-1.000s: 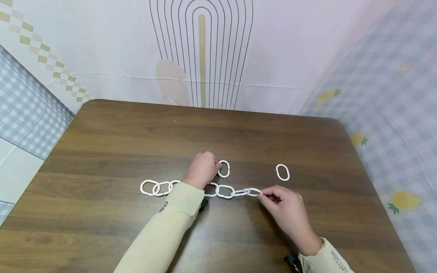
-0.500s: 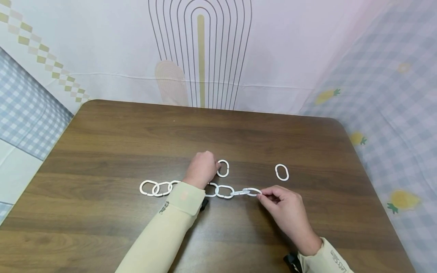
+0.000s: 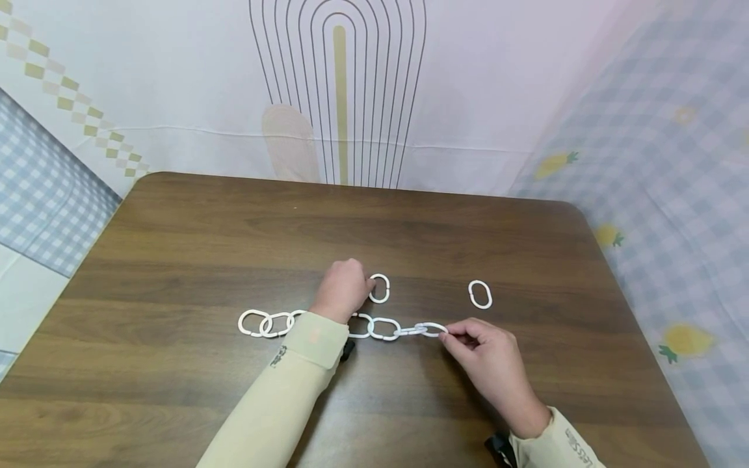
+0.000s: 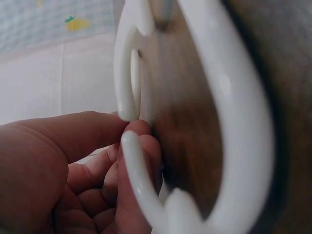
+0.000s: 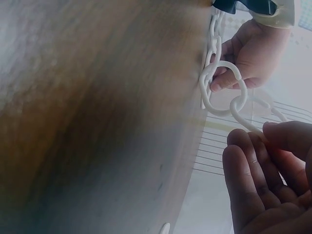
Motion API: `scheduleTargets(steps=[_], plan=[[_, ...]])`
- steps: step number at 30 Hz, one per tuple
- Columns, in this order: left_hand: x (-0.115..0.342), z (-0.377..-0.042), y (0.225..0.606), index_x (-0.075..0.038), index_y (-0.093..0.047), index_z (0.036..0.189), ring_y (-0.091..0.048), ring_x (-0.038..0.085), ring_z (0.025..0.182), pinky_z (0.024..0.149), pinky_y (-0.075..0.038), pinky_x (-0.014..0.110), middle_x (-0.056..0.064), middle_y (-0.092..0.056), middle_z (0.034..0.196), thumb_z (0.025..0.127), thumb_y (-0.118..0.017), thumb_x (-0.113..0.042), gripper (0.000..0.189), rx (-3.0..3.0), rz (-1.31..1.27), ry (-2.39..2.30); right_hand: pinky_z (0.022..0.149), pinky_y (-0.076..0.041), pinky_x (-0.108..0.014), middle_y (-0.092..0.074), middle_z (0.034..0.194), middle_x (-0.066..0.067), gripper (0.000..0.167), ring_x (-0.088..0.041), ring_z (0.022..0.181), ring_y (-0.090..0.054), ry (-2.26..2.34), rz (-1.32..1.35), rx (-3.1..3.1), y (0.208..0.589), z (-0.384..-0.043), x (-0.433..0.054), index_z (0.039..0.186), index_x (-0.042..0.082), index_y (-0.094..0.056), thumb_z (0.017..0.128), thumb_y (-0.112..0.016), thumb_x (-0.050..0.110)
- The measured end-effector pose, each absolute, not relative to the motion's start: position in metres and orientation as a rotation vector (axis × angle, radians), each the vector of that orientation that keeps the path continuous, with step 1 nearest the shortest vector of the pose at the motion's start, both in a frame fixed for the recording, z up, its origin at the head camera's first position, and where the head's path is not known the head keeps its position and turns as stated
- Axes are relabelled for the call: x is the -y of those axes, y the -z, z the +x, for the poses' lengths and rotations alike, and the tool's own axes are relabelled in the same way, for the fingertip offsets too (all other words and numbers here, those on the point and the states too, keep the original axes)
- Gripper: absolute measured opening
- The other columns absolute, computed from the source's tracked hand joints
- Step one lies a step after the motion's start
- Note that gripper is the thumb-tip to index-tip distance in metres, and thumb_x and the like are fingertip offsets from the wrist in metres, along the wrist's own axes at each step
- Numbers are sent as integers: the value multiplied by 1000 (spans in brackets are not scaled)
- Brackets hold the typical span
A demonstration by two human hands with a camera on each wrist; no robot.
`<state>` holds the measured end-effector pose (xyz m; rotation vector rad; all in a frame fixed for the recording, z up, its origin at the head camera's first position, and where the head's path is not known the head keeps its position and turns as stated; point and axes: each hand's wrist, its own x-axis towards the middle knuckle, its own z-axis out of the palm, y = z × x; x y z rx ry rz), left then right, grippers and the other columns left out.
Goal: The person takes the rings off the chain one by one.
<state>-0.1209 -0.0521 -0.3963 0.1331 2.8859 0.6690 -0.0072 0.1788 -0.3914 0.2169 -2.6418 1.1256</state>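
Observation:
A chain of white plastic links (image 3: 383, 338) lies across the table, partly hidden under my left forearm. My right hand (image 3: 491, 367) pinches the link (image 3: 433, 324) at the chain's right end between thumb and fingers, tipping it up off the wood. Above the chain, my left hand (image 3: 340, 290) has thumb and fingertips on the left side of a loose white oval link (image 3: 389, 290) and pinches it. In the left wrist view a large chain link (image 4: 246, 112) fills the foreground, and the pinched link (image 4: 135, 80) shows thinly beyond the thumb.
A second loose link (image 3: 490, 296) lies on the brown wooden table (image 3: 222, 234), farther right and above my right hand. Patterned cloth (image 3: 480, 97) hangs behind the table's far edge, and checked cloth (image 3: 690, 247) hangs at the right.
The hands and links keep nearly the same places on the table. The whole head view has shifted slightly left.

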Motion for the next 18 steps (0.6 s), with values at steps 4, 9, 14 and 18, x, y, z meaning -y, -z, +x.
scheduleTargets(steps=[4, 9, 14, 18], plan=[[52, -121, 396, -13, -59, 58, -60, 23, 66, 61, -49, 36, 5, -62, 65, 93, -69, -23, 38, -2875, 113, -669, 55, -45, -13, -66, 71, 12, 14, 0, 61, -54, -1130, 210, 2643, 391, -7, -179, 79, 16, -77, 78, -84, 3], [52, -120, 395, -12, -59, 58, -60, 24, 66, 62, -49, 36, 7, -63, 68, 93, -68, -24, 38, -2873, 92, -691, 56, -45, -12, -66, 71, 12, 13, 0, 61, -54, -1125, 208, 2644, 390, -7, -179, 79, 15, -78, 78, -84, 3], [54, -119, 396, -12, -60, 59, -60, 25, 68, 64, -50, 38, 9, -65, 70, 94, -67, -25, 38, -2884, 86, -708, 56, -45, -12, -67, 71, 12, 12, 0, 61, -55, -1133, 207, 2646, 389, -7, -178, 80, 15, -78, 78, -84, 4], [56, -117, 396, -12, -59, 58, -60, 25, 66, 63, -50, 39, 8, -65, 69, 93, -67, -24, 37, -2895, 96, -730, 56, -45, -13, -66, 71, 12, 13, 0, 61, -54, -1132, 205, 2646, 388, -6, -178, 79, 15, -78, 78, -84, 4]])
